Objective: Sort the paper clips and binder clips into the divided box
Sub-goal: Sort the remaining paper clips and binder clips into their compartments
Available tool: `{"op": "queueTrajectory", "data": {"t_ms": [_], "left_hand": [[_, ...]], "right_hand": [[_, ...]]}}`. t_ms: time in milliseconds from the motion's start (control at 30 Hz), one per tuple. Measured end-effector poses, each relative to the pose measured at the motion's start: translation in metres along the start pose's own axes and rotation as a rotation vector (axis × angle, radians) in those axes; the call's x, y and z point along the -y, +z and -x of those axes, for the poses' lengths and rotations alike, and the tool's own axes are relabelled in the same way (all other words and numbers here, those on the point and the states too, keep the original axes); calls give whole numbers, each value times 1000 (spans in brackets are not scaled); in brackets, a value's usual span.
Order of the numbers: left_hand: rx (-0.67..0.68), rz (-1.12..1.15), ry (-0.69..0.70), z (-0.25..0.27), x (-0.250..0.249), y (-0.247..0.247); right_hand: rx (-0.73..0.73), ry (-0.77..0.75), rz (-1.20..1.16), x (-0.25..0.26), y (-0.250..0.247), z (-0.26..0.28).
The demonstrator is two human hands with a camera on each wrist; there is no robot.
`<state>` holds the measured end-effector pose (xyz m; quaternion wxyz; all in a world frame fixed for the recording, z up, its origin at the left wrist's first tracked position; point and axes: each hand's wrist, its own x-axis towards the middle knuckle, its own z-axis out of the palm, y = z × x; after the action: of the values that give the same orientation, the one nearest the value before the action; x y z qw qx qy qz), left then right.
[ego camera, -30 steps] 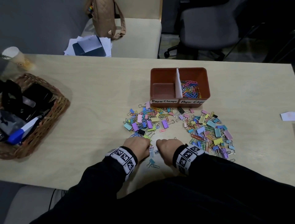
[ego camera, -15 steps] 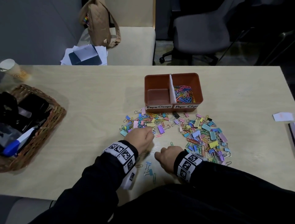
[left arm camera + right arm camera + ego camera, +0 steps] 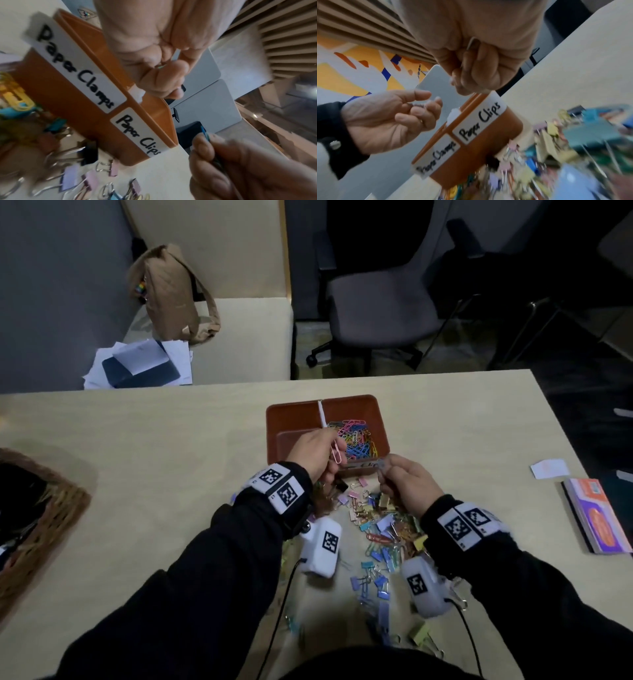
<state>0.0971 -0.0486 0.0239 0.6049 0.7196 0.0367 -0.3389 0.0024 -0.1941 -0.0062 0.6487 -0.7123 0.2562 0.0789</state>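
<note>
A: Where is the divided box?
B: Near the far edge of the tabletop, right of its middle. Its right compartment, labelled "Paper Clips", holds a heap of coloured paper clips; the left one reads "Paper Clamps".

A: And the hands?
B: The left hand is over the box's near wall, finger and thumb pinching a pink paper clip. The right hand, just beside the box's near right corner, has its fingers curled round a blue paper clip.

A: What else is there?
B: Binder clips lie scattered between the box and the near edge. A wicker basket sits at the left edge, and a booklet at the right.
</note>
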Motion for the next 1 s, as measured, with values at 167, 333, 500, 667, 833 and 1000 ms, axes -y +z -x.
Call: {"op": "queueTrajectory", "data": {"t_ms": [167, 333, 500, 667, 833, 1000], "left_hand": [[-36, -21, -55, -25, -11, 15], [-119, 44, -60, -38, -9, 22], [-99, -8, -51, -43, -6, 25], [-105, 5, -73, -50, -1, 24], [-152, 118, -124, -50, 0, 24], [-105, 92, -15, -16, -9, 13]], "right_hand": [[-57, 9, 100, 20, -12, -30], [-135, -35, 428, 33, -6, -47], [-94, 43, 613, 48, 2, -58], [-79, 113, 656, 61, -1, -62], [-62, 124, 701, 70, 0, -69], [-58, 55, 711, 75, 11, -72]]}}
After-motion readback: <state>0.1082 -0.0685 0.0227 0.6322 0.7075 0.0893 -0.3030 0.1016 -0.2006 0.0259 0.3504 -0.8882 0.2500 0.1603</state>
